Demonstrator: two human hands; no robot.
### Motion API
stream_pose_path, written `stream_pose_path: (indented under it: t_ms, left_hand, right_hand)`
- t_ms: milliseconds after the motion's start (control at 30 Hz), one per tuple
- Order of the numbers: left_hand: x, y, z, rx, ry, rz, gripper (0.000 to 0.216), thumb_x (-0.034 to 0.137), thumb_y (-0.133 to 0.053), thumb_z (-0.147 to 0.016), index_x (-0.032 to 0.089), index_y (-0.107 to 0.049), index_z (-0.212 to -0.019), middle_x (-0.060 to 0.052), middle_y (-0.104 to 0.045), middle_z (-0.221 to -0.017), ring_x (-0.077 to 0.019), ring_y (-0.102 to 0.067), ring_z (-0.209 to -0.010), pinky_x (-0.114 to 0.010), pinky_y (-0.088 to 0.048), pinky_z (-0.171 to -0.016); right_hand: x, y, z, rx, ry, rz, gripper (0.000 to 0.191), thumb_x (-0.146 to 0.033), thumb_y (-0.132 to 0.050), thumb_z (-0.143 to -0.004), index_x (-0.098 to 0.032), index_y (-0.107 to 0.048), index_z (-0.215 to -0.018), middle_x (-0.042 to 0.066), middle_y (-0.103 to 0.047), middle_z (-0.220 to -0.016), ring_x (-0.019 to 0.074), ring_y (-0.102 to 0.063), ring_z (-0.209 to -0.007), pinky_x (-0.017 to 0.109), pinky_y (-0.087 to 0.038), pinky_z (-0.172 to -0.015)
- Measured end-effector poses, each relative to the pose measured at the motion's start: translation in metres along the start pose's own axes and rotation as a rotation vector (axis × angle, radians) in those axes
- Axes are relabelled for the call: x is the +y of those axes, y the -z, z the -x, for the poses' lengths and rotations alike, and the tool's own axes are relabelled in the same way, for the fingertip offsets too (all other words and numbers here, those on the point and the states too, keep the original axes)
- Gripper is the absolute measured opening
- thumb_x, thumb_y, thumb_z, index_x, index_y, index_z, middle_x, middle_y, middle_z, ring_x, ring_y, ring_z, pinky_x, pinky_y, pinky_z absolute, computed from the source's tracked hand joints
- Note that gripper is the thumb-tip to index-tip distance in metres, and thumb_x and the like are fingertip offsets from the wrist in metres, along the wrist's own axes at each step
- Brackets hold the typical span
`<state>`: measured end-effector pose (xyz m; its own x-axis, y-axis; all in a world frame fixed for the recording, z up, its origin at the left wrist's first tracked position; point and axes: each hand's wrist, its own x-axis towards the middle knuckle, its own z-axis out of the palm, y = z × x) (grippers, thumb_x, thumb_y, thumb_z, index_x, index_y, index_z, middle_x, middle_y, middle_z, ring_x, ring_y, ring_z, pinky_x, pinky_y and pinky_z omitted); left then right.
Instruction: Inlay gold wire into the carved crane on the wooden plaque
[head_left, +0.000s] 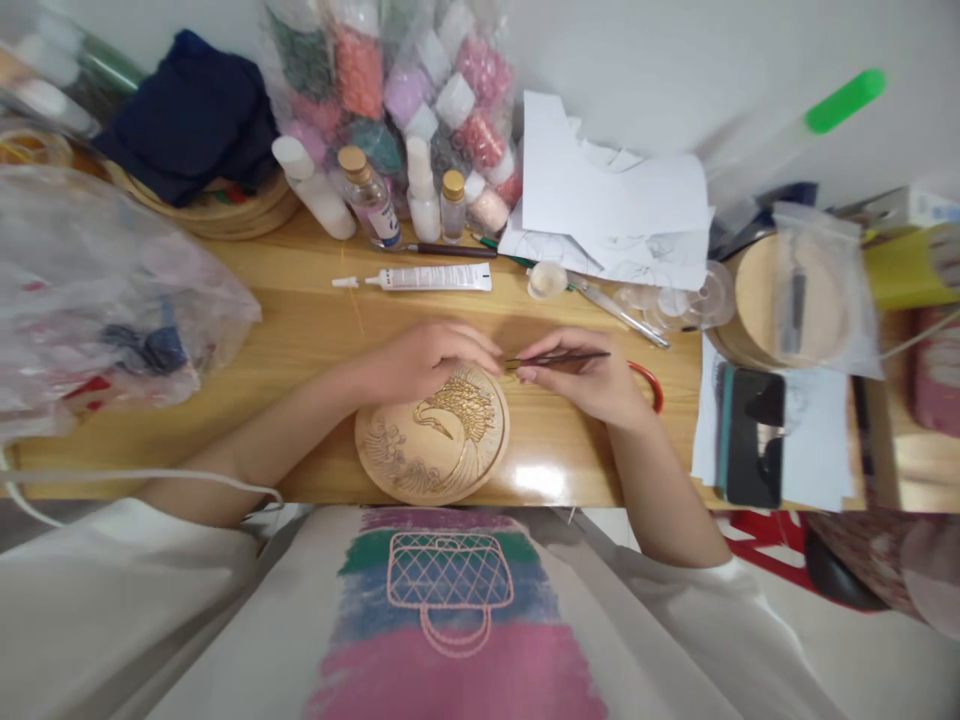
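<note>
A round pale wooden-looking disc lies near the table's front edge, with a raised gold bird and line patterns on its face. Across its upper rim rests my left hand, fingers stretched out to the right and covering part of the design. My right hand, just right of the disc, is closed on a thin dark tool held between thumb and fingers. The tool's tip points left, close to my left fingertips. Whether it is a fine brush or tweezers I cannot tell. Red scissor-like handles show behind my right wrist.
Behind my hands lie a white tube, a small cup and a silver craft knife. Bottles and bagged beads stand farther back. A plastic bag sits left; a phone lies on papers at right.
</note>
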<state>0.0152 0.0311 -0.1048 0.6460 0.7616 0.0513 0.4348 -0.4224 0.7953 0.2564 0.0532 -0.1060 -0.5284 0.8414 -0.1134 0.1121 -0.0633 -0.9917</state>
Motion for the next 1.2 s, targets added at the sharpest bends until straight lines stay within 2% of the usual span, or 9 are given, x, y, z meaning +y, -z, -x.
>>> stream_pose_path:
  t_ms: [100,167,267,433,567,700,833,967,1200]
  left_hand:
    - [0.009,-0.001,0.031,0.252,0.138,-0.162,0.035,0.015,-0.039,-0.096,0.015,-0.066,-0.118,-0.008,-0.07,-0.125,-0.0181,-0.062,-0.12,-0.041,-0.049,-0.106]
    - [0.014,-0.003,0.06,0.355,0.24,-0.344,0.029,0.028,-0.046,-0.099,0.023,-0.064,-0.121,-0.004,-0.068,-0.128,-0.02,-0.061,-0.121,-0.041,-0.048,-0.107]
    - [0.021,-0.016,0.108,0.384,0.335,-0.545,0.045,0.041,-0.052,-0.097,0.021,-0.051,-0.137,-0.011,-0.057,-0.14,-0.0276,-0.054,-0.13,-0.047,-0.046,-0.109]
    - [0.031,-0.056,0.162,0.377,0.339,-0.714,0.071,0.039,-0.049,-0.097,0.017,-0.018,-0.157,-0.021,-0.039,-0.154,-0.0361,-0.042,-0.141,-0.054,-0.042,-0.11]
    - [0.028,-0.074,0.17,0.433,0.234,-0.881,0.074,0.045,-0.049,-0.095,0.016,-0.023,-0.157,-0.021,-0.046,-0.15,-0.0388,-0.047,-0.137,-0.055,-0.042,-0.108]
    - [0.023,-0.074,0.167,0.445,0.149,-0.938,0.075,0.051,-0.047,-0.093,0.011,-0.031,-0.155,-0.023,-0.06,-0.137,-0.0387,-0.058,-0.125,-0.053,-0.049,-0.1]
    - [0.022,-0.073,0.167,0.427,0.141,-0.951,0.078,0.049,-0.052,-0.089,0.009,-0.034,-0.153,-0.024,-0.062,-0.132,-0.0401,-0.062,-0.12,-0.053,-0.051,-0.097]
    - [0.022,-0.075,0.168,0.459,0.183,-0.95,0.077,0.051,-0.05,-0.089,0.015,-0.034,-0.154,-0.02,-0.064,-0.132,-0.0358,-0.063,-0.12,-0.048,-0.05,-0.099]
    - [0.024,-0.073,0.172,0.364,0.231,-0.922,0.084,0.053,-0.057,-0.086,0.017,-0.029,-0.156,-0.021,-0.058,-0.14,-0.0385,-0.058,-0.125,-0.053,-0.048,-0.1]
  right_hand:
    - [-0.005,0.003,0.005,0.032,0.01,-0.016,0.018,-0.027,-0.086,-0.069,-0.019,-0.074,-0.08,0.001,-0.076,-0.073,0.0121,-0.072,-0.067,0.024,-0.062,-0.067]
    - [-0.01,0.003,0.008,0.037,0.03,-0.017,0.017,-0.026,-0.085,-0.07,-0.02,-0.074,-0.082,0.001,-0.076,-0.074,0.0124,-0.073,-0.068,0.024,-0.062,-0.068]
    - [-0.016,0.002,0.011,-0.03,0.056,0.079,0.015,-0.024,-0.083,-0.072,-0.02,-0.075,-0.085,0.002,-0.078,-0.08,0.0142,-0.074,-0.072,0.026,-0.063,-0.071]
    - [-0.005,-0.001,0.009,-0.179,0.087,0.162,0.01,-0.024,-0.08,-0.076,-0.019,-0.078,-0.084,0.004,-0.078,-0.081,0.0144,-0.073,-0.074,0.024,-0.061,-0.069]
    - [0.01,0.003,0.006,-0.217,0.142,0.158,0.012,-0.028,-0.08,-0.076,-0.019,-0.078,-0.083,0.005,-0.078,-0.082,0.0158,-0.072,-0.076,0.028,-0.059,-0.07]
    - [0.015,0.003,0.006,-0.219,0.205,0.204,0.01,-0.027,-0.078,-0.079,-0.02,-0.078,-0.085,0.006,-0.078,-0.081,0.0166,-0.071,-0.076,0.03,-0.058,-0.07]
    - [0.013,0.001,0.007,-0.199,0.218,0.219,0.007,-0.026,-0.079,-0.078,-0.021,-0.078,-0.083,0.005,-0.078,-0.082,0.0167,-0.071,-0.076,0.03,-0.058,-0.07]
    - [0.012,0.001,0.007,-0.207,0.192,0.215,0.008,-0.026,-0.079,-0.078,-0.021,-0.079,-0.084,0.005,-0.079,-0.083,0.0169,-0.072,-0.077,0.03,-0.059,-0.07]
    - [0.01,0.001,0.006,-0.214,0.21,0.212,0.007,-0.022,-0.08,-0.078,-0.021,-0.079,-0.084,0.004,-0.079,-0.083,0.015,-0.072,-0.076,0.027,-0.057,-0.069]
